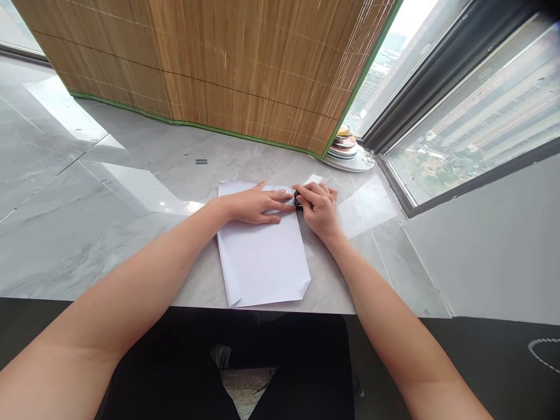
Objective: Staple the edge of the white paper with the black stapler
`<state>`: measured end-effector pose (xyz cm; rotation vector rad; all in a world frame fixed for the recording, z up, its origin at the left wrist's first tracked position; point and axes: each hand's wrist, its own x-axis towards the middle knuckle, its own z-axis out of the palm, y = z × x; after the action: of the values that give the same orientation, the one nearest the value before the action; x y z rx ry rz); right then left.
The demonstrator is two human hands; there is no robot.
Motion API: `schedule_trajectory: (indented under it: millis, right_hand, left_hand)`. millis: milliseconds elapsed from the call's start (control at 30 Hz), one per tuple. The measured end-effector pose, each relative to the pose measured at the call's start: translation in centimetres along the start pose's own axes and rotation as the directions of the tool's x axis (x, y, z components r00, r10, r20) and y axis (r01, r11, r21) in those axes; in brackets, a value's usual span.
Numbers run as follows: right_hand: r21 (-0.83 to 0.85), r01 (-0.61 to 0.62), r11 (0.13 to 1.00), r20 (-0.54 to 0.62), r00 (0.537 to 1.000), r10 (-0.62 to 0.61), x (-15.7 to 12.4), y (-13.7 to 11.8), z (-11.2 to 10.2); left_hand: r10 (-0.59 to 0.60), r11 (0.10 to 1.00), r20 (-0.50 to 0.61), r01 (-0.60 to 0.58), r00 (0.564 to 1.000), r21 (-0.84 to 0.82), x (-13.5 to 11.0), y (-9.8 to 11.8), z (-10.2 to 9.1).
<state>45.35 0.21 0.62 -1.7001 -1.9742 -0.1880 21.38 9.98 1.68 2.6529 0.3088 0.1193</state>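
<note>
A white sheet of paper (263, 262) with folded corners lies on the marble-look ledge in front of me, and it may be more than one sheet. My left hand (258, 204) rests flat across its upper part, fingers spread toward the right edge. At that edge, my right hand (319, 207) is closed around a small black stapler (298, 201), mostly hidden by the fingers. The stapler's visible end touches the paper beside my left fingertips. Two short grey staple strips (201, 161) lie farther back, left of the paper.
A bamboo blind (219, 70) with green edging hangs across the back. Stacked plates or discs (350, 154) stand in the back right corner by the window frame (394, 181). The ledge's front edge (196, 307) runs just below the paper, above my legs.
</note>
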Motion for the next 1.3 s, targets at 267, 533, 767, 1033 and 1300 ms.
schedule_trajectory:
  millis: [267,533,767,1033,1300]
  right_hand:
    - [0.178,-0.035,0.983,-0.101,0.993,0.054,0.1,0.5,0.1]
    - [0.184,-0.033,0.982,-0.133,0.989,0.058,0.1,0.6,0.3]
    - [0.208,-0.026,0.978,-0.130,0.990,0.054,0.2,1.1,0.4]
    - [0.244,-0.029,0.969,-0.138,0.988,0.064,0.3,1.2,0.4]
    - [0.200,-0.012,0.980,-0.131,0.991,0.039,0.3,1.2,0.4]
  left_hand:
    - [-0.004,1.000,-0.017,0.004,1.000,-0.002,0.0,0.0,0.1]
    - [0.003,1.000,-0.027,-0.003,1.000,-0.010,0.0,0.0,0.1]
    - [-0.001,1.000,-0.026,0.000,1.000,-0.021,0.0,0.2,-0.1]
    - [0.013,1.000,-0.024,-0.013,1.000,-0.020,-0.1,0.1,0.0]
    - [0.018,0.999,-0.043,-0.019,0.999,-0.037,-0.3,-0.1,0.1]
